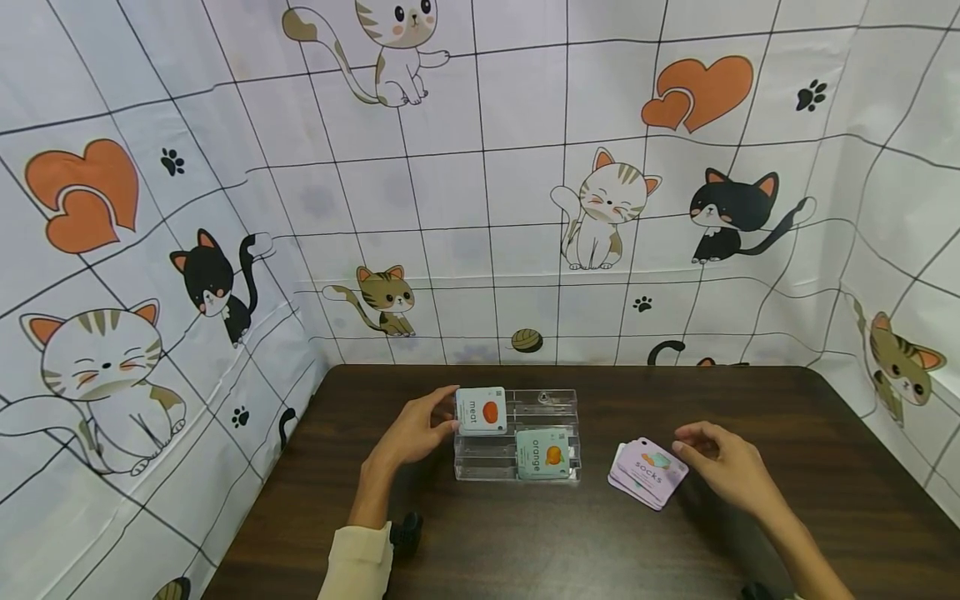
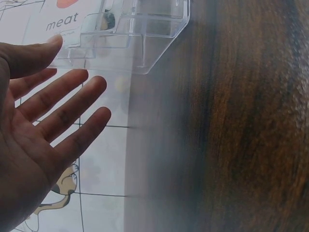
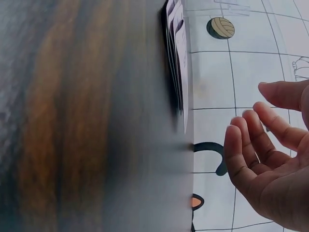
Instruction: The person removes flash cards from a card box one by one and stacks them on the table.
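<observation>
Left hand point(image 1: 412, 429), spread by the rack point(image 1: 483, 468) likely tiered so cards point(image 1: 538, 457) show, and right hand point(image 1: 726, 468), loosely curved near the pile point(image 1: 647, 477), grip nothing.

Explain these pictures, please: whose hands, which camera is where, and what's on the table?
No machine here: these are a person's bare left hand and right hand. The wide picture comes from a camera worn on the head; the close ones from a camera on each wrist. On the table stands a clear holder with a "meat" card and an "orange" card; beside it lie purple cards, the top one marked "socks". The left hand is beside the "meat" card; whether it touches is unclear. The right hand, near the purple cards, holds nothing.
</observation>
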Demonstrator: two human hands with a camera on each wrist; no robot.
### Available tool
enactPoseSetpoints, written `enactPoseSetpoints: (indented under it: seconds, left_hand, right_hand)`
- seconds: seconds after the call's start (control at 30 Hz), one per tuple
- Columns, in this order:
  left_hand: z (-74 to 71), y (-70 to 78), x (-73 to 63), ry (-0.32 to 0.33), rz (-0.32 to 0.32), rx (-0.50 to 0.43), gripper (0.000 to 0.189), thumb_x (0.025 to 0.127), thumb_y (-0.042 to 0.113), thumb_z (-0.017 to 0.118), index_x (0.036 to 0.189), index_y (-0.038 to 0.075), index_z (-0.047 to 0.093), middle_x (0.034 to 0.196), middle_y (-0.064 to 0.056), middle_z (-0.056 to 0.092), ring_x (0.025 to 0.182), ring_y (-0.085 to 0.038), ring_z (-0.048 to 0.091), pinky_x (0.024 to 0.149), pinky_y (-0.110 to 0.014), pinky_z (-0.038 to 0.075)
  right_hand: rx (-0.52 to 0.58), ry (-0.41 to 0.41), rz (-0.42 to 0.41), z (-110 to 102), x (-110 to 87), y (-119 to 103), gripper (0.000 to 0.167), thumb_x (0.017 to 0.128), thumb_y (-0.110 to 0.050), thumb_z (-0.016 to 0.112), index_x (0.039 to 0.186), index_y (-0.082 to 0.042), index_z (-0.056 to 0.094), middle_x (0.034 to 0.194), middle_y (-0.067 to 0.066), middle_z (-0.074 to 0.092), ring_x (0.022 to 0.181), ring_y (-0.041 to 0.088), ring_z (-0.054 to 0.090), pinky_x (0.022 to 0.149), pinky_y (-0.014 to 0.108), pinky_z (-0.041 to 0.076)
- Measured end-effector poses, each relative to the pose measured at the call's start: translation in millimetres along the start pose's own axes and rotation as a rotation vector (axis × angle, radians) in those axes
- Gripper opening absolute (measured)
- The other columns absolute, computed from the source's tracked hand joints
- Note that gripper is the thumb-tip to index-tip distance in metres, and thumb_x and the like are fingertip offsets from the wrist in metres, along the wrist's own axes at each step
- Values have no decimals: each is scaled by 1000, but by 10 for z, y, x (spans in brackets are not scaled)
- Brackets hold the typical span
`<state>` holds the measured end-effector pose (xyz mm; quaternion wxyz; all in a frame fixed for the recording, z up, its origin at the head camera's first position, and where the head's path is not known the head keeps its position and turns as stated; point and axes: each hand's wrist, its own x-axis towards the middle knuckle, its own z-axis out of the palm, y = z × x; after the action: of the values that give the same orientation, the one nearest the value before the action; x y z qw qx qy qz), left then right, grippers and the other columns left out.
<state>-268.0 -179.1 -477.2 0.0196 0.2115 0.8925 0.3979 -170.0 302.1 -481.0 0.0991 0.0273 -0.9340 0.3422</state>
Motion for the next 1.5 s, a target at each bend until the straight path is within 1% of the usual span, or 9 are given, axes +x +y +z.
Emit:
enactPoseSetpoints:
  seconds: [0.37,0.6,0.8,0.93,1.03,1.17,1.37,1.5]
  left_hand:
    - [-9,6,3,-5,9,0,63,103,10,72,161,9,48,137,-16,70,119,-33,73,95,-51,62]
    - [-4,12,0,-2,2,1,63,103,10,72,161,9,49,137,-15,70,119,-33,73,96,-52,61]
    - [2,5,3,-1,0,6,63,103,10,73,161,9,48,137,-16,70,119,-33,73,95,-51,62]
    - [2,10,-3,1,-4,5,63,103,9,72,161,7,48,137,-16,70,119,-33,73,95,-51,62]
    - [3,17,-6,3,-8,5,63,102,9,72,161,6,48,138,-16,70,120,-34,73,96,-51,62]
    - [7,15,-3,3,-8,7,63,102,9,72,161,6,47,138,-16,70,120,-34,73,96,-51,61]
    - [9,7,1,-1,-8,6,63,103,10,72,161,8,48,137,-15,70,120,-33,73,96,-51,61]
    - [6,7,3,0,-10,6,63,103,11,72,161,9,48,137,-15,70,120,-32,73,96,-51,61]
  right_hand:
    - [28,9,-22,31,49,-60,26,101,-23,77,118,-4,75,103,7,78,82,-5,66,68,22,52]
    - [34,10,-34,56,50,-127,24,99,-22,79,116,-4,75,103,7,78,84,-5,66,73,21,54]
    - [44,14,-41,85,51,-183,24,98,-20,80,116,-4,75,102,6,79,85,-6,66,74,21,54]
    - [56,-7,-35,112,67,-224,26,99,-20,79,118,-3,74,103,6,79,86,-1,68,73,22,54]
    - [66,-7,-51,139,82,-260,26,98,-19,80,117,-3,74,102,5,79,85,1,69,71,23,53]
    - [69,12,-76,173,92,-307,24,96,-18,81,115,-4,75,98,3,79,83,-2,67,70,23,52]
    - [96,-6,-74,220,117,-361,24,97,-19,81,116,-5,75,98,2,78,84,-2,68,71,23,53]
    - [104,-9,-94,253,141,-377,25,96,-18,81,116,-5,75,98,2,78,83,-2,68,70,23,54]
